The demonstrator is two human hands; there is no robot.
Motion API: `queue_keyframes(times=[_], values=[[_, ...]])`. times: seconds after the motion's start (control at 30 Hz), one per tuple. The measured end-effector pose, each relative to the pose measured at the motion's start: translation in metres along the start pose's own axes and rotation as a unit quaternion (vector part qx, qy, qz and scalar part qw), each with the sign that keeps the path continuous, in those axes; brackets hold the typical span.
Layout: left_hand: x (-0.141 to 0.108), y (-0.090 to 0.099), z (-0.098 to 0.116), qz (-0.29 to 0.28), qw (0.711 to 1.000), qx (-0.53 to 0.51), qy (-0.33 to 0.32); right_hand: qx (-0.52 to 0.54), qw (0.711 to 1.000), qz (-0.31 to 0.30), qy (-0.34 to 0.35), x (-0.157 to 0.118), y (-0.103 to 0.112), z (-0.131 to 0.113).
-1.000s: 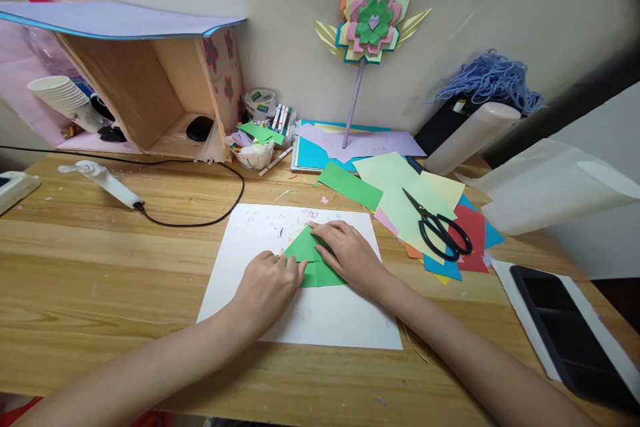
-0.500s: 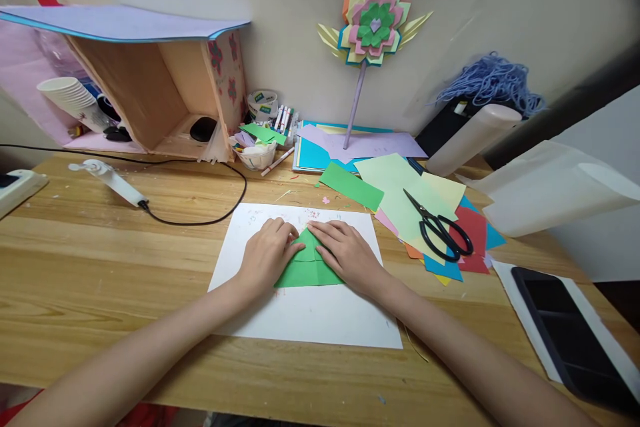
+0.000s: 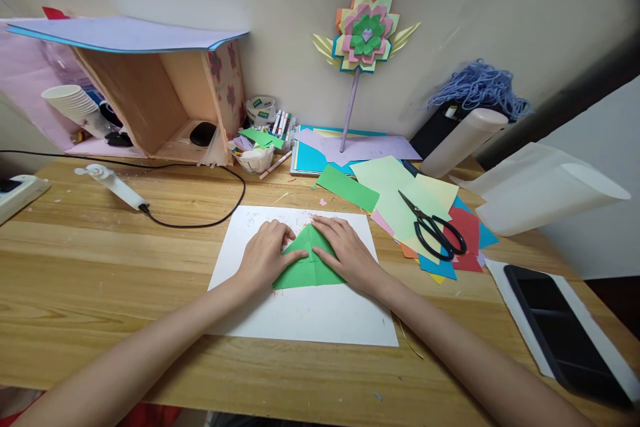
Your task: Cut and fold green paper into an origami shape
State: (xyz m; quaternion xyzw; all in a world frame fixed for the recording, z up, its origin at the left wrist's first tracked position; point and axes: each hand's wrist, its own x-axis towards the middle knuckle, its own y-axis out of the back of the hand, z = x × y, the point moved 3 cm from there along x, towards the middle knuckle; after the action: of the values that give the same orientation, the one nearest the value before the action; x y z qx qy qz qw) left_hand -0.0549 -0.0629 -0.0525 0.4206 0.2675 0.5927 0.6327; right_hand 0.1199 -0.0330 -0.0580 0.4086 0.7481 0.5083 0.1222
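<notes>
The folded green paper (image 3: 309,275), roughly a triangle, lies on the white sheet (image 3: 320,320), its point towards that sheet's far edge and its base facing the near edge. The left hand (image 3: 263,255) has its fingers bunched and curled by the left slanting side, the thumb apart from them and laid across the middle; the right hand (image 3: 350,255) rests flat over the right side, fingers together, thumb apart. To fold well, I would match the two slanting sides about the upright centre crease, pin the point with a fingertip, and press outward from the crease so no layer slips. The hands cover much of both slanting sides, so whether those edges meet evenly cannot be judged, nor can the layers underneath or whether any left fingertip is tucked under. Farther out, the black scissors (image 3: 421,216) hide part of the pale green sheet (image 3: 383,177) they lie on, and a white device (image 3: 25,195) near the tabletop's (image 3: 100,280) left edge is cut off.
</notes>
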Motion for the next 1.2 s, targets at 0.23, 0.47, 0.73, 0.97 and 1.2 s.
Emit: queue_keyframes(times=[0.23, 0.47, 0.73, 0.97, 1.2], values=[[-0.001, 0.006, 0.008, 0.011, 0.995, -0.084, -0.055, 0.094, 0.986, 0.133, 0.033, -0.003, 0.02, -0.002], [-0.018, 0.024, 0.028, 0.185, 0.949, 0.005, -0.255, -0.007, 0.933, 0.222, 0.283, -0.019, 0.039, -0.027], [-0.023, -0.004, 0.027, 0.011, 0.931, 0.198, -0.307, -0.067, 0.932, 0.052, 0.352, -0.02, 0.009, -0.008], [-0.02, 0.001, 0.023, -0.076, 0.949, 0.143, -0.271, 0.106, 0.973, 0.005, 0.206, -0.014, 0.012, 0.003], [-0.002, 0.001, 0.008, -0.051, 0.993, -0.093, -0.059, 0.115, 0.993, 0.0, 0.025, -0.005, 0.011, 0.011]])
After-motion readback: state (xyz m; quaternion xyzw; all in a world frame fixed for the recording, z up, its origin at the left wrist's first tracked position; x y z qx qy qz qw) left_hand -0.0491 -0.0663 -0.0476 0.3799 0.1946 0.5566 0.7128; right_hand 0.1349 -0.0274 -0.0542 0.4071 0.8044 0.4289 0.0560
